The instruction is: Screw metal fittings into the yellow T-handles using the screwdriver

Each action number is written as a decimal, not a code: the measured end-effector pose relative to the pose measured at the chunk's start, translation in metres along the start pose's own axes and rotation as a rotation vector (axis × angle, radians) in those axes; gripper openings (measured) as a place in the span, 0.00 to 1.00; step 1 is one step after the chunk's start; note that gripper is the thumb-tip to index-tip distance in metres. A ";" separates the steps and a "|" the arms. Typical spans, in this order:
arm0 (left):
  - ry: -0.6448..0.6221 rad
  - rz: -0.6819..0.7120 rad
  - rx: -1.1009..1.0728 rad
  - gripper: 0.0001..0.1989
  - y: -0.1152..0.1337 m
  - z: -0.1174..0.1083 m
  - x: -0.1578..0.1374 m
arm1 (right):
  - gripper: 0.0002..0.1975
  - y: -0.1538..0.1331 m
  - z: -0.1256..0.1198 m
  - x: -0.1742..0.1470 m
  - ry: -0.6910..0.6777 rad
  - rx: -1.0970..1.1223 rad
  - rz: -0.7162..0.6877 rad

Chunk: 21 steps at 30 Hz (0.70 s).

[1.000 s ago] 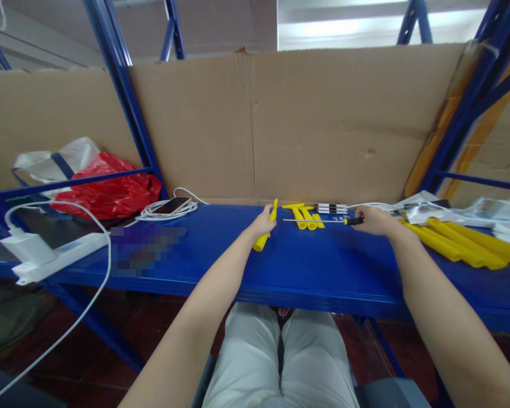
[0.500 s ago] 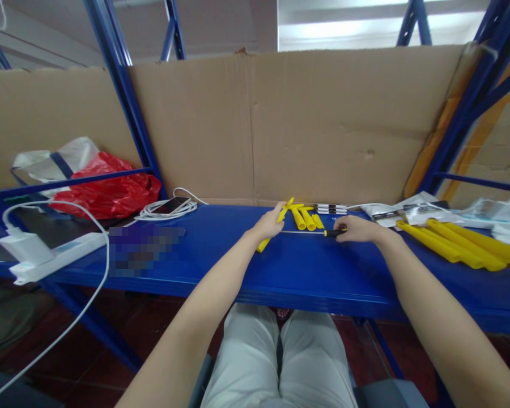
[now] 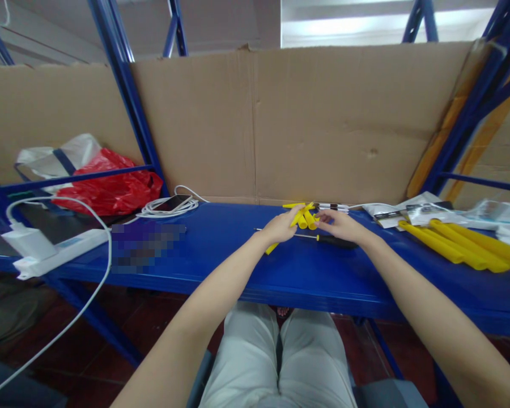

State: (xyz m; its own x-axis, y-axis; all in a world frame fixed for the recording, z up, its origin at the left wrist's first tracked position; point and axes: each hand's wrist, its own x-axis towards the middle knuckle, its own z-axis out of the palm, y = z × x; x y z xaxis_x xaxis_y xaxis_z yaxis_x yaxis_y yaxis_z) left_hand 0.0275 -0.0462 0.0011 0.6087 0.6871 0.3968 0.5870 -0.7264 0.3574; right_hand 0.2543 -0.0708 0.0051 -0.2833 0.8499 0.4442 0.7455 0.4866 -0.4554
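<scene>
- Here across our blue metal tabletop (image 3: 221, 255) lies a long-shafted screwdriver with a black-and-yellow handle (image 3: 336, 242), handle at right, just nearer us than our right hand (image 3: 340, 225).
- Over its shaft, our left hand (image 3: 283, 225), around a yellow tubular piece (image 3: 272, 248)!
- Between our hands, slightly behind: short yellow tubes (image 3: 311, 221).
- Beyond those, slim black-and-white sticks (image 3: 331, 207), near the brown cardboard panel (image 3: 344, 124) at the back.
- Over right, long yellow tubes (image 3: 454, 243), before silvery plastic packets (image 3: 429, 213).
- Far left, a white plastic power strip (image 3: 83, 242); behind it, a crumpled red plastic bag (image 3: 123, 190).
</scene>
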 end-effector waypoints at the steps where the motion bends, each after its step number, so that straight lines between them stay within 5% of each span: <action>1: -0.006 0.011 0.005 0.35 0.002 0.001 0.000 | 0.13 0.000 0.003 0.002 0.061 0.032 -0.028; 9: -0.030 0.020 0.032 0.35 0.012 0.001 -0.001 | 0.18 -0.002 0.021 0.009 0.186 0.226 -0.036; 21: -0.053 0.010 0.040 0.34 0.017 -0.001 -0.003 | 0.19 -0.014 0.021 0.007 0.189 0.322 0.025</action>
State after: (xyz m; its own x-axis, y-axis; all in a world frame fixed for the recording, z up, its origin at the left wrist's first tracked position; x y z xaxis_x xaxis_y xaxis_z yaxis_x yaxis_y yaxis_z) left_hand 0.0352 -0.0609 0.0073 0.6418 0.6801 0.3543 0.6008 -0.7331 0.3188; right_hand 0.2294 -0.0676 -0.0014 -0.1290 0.8245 0.5510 0.5140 0.5308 -0.6738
